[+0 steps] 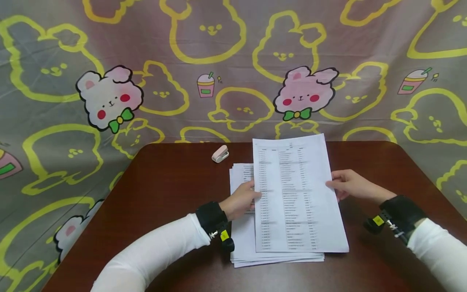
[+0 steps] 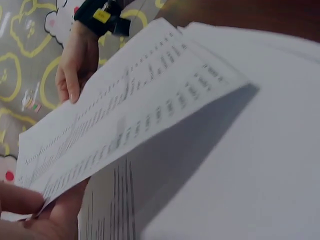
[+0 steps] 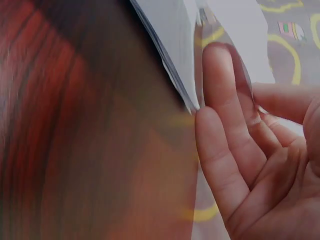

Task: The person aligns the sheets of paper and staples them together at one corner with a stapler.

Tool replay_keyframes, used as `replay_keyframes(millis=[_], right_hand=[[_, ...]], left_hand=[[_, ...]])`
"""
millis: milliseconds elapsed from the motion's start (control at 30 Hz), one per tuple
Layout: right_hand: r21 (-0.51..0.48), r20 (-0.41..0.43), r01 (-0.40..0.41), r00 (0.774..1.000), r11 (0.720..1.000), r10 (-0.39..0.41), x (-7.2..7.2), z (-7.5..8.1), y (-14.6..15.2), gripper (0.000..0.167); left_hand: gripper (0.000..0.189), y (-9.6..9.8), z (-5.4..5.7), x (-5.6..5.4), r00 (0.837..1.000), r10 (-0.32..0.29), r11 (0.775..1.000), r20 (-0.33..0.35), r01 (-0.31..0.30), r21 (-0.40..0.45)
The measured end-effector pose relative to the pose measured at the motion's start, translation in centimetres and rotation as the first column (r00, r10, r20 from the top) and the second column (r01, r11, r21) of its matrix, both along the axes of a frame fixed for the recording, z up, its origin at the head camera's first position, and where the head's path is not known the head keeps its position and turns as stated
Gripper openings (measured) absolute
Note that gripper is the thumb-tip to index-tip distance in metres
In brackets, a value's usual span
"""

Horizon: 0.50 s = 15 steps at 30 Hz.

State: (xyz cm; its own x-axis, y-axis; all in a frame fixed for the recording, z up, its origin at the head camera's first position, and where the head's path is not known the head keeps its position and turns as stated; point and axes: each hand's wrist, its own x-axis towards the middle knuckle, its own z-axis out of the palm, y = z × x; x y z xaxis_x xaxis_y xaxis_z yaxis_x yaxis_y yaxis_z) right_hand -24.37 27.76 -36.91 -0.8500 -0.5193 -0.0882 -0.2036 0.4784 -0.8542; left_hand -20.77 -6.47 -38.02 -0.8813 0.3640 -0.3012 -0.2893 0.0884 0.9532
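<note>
Between both hands a printed sheet of paper (image 1: 292,194) is held by its side edges, tilted above a stack of papers (image 1: 242,243). The left hand (image 1: 242,199) pinches its left edge, thumb on the printed face, as the left wrist view also shows at the sheet (image 2: 115,110). At the right edge, the right hand (image 1: 352,185) pinches the sheet between thumb and fingers. In the right wrist view, the right hand's lower fingers (image 3: 220,155) extend behind the sheet, near the side of the stack (image 3: 172,55). Whether more than one sheet is lifted I cannot tell.
A small pink and white stapler (image 1: 220,154) lies on the dark wooden table (image 1: 175,178), behind and left of the papers. A cartoon-printed cloth (image 1: 233,73) hangs behind the table's far edge.
</note>
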Motion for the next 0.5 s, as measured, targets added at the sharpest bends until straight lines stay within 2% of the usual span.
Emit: replay_keyframes(millis=[167, 500], right_hand=[[-0.004, 0.015, 0.015, 1.000, 1.000, -0.015, 0.0, -0.4, -1.8, 0.038], [0.018, 0.031, 0.054, 0.998, 0.998, -0.054, -0.5, -1.3, -5.0, 0.035]], left_hand=[[0.039, -2.1, -0.1, -0.2, 0.998, -0.054, 0.997, -0.011, 0.054, -0.047], [0.037, -5.2, -0.6, -0.7, 0.993, -0.087, 0.988, -0.081, 0.076, -0.136]])
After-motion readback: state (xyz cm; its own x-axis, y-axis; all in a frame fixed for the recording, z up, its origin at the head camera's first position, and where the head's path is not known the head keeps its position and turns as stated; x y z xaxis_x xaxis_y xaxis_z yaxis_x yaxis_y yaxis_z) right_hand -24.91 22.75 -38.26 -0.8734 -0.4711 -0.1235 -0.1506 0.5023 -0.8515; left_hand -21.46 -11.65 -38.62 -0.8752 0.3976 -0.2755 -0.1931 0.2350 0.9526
